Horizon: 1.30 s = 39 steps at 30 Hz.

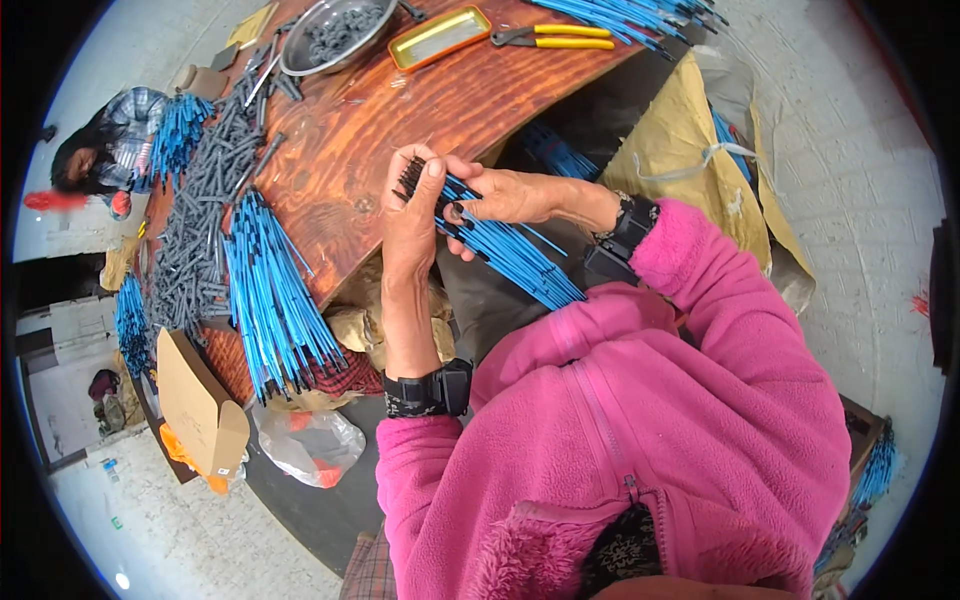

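Both my hands close round one bundle of thin blue rods with black ends, above the table's near edge. My left hand wraps the black-tipped end, its thumb lying along the tips. From the right, my right hand grips the same bundle just below that end. The rest of the rods slant down toward my lap. Left of my hands, a larger fan of blue rods rests at the table edge. Beyond it spreads a long heap of small grey plastic pieces.
On the wooden table stand a metal bowl of grey pieces, a yellow-rimmed tray and yellow-handled pliers. A yellow sack is at right. A cardboard box and plastic bag sit lower left. Another person is far left.
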{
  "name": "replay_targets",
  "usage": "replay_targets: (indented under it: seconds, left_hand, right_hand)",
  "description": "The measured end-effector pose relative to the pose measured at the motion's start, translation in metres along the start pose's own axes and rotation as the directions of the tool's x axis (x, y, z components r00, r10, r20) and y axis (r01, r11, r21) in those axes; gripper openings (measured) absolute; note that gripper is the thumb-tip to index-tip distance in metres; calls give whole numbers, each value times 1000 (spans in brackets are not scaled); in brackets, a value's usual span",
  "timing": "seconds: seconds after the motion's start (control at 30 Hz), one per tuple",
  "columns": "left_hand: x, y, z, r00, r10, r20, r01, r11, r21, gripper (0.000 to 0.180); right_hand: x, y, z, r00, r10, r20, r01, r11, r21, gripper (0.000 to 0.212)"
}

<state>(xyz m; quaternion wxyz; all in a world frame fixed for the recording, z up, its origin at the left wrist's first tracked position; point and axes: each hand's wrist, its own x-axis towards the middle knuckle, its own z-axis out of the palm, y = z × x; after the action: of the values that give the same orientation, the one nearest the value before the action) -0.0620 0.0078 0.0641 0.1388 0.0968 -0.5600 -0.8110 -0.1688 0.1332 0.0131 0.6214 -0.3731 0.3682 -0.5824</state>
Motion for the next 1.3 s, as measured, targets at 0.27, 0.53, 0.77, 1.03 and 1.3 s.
replay_targets:
  seconds: [0.27, 0.53, 0.77, 1.03, 1.3]
  left_hand:
    - [-3, 8, 1, 997, -81, -5, 81, 996, -28, 43]
    - [-6, 5, -6, 988, -152, 6, 152, 983, -101, 50]
    - [3, -4, -15, 985, -170, -11, 167, 978, -126, 45]
    - [5, -6, -15, 984, -177, -28, 170, 972, -160, 39]
    - [5, -4, -11, 984, -175, 9, 174, 972, -158, 39]
  right_hand:
    - [-7, -2, -5, 997, -14, 71, 14, 1000, -1, 45]
    - [-29, -24, -16, 990, -34, -139, -42, 860, -509, 39]
    - [-41, -43, 20, 757, -595, -270, 10, 425, -905, 18]
    - [-27, -34, 30, 671, -741, 24, 44, 7, -999, 29]
    - [-22, -33, 15, 698, -716, 16, 164, 138, -977, 34]
